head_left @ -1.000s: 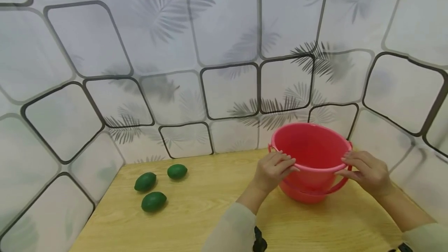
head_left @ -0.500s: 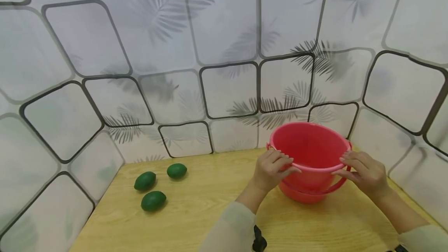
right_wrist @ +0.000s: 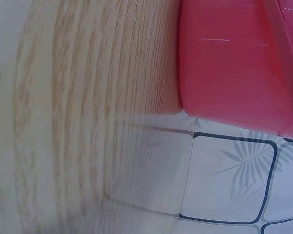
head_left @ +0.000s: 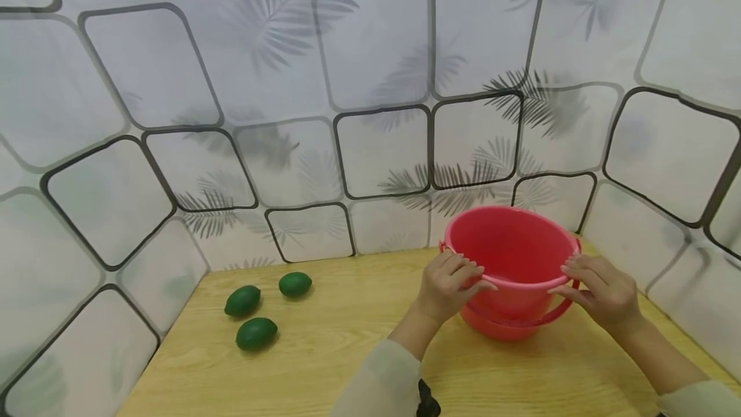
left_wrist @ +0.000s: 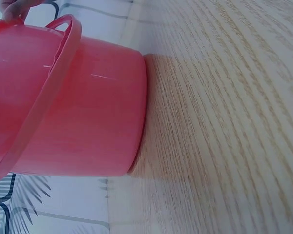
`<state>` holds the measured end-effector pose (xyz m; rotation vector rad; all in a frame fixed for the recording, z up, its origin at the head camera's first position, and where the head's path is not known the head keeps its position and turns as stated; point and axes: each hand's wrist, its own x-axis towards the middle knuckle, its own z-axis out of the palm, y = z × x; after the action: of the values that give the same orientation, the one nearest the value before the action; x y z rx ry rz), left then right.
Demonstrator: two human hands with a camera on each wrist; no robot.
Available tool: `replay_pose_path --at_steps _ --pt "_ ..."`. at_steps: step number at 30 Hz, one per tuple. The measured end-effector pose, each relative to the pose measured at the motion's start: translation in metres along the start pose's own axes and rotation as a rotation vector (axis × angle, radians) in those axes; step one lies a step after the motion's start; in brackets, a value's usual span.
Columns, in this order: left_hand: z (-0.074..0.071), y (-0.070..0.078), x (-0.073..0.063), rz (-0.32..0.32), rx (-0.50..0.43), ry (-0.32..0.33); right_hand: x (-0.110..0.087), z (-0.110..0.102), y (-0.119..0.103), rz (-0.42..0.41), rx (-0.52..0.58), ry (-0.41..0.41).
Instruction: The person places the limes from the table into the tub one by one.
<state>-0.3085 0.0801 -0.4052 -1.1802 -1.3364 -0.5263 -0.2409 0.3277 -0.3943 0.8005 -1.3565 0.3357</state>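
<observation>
A pink-red plastic bucket [head_left: 509,301] stands upright on the wooden table, its handle hanging down at the front. My left hand [head_left: 446,285] pinches the rim at the near left, fingers over the edge and thumb outside. On the right side of the rim, my right hand [head_left: 604,291] grips in the same way. The inside that shows holds nothing visible, but the bottom is hidden. In the left wrist view the bucket's base [left_wrist: 132,112] meets the table. The right wrist view shows its lower wall [right_wrist: 229,63] and no fingers.
Three dark green, lemon-shaped fruits lie at the table's left: one at the back [head_left: 295,284], one at the far left [head_left: 242,301] and one nearer [head_left: 256,334]. Patterned curtain-like walls [head_left: 382,153] stand close behind the bucket and on both sides of the wooden table [head_left: 324,352].
Both hands keep hold of the rim. The bucket has shifted very slightly toward the left and the near side; the green fruits lie where they were.
</observation>
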Motion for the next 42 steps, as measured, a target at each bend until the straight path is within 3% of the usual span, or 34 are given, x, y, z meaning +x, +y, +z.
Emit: replay_pose_path --at_steps 11,19,42 --pt "-0.006 0.001 -0.002 0.001 0.024 0.009 -0.001 0.003 -0.004 0.008 0.001 0.012" --pt "-0.008 -0.001 -0.001 0.046 0.046 0.023 0.001 0.005 -0.008 0.030 0.016 0.040" --pt "-0.016 0.000 -0.005 0.050 0.044 0.035 0.007 0.008 -0.018 0.017 0.022 0.044"
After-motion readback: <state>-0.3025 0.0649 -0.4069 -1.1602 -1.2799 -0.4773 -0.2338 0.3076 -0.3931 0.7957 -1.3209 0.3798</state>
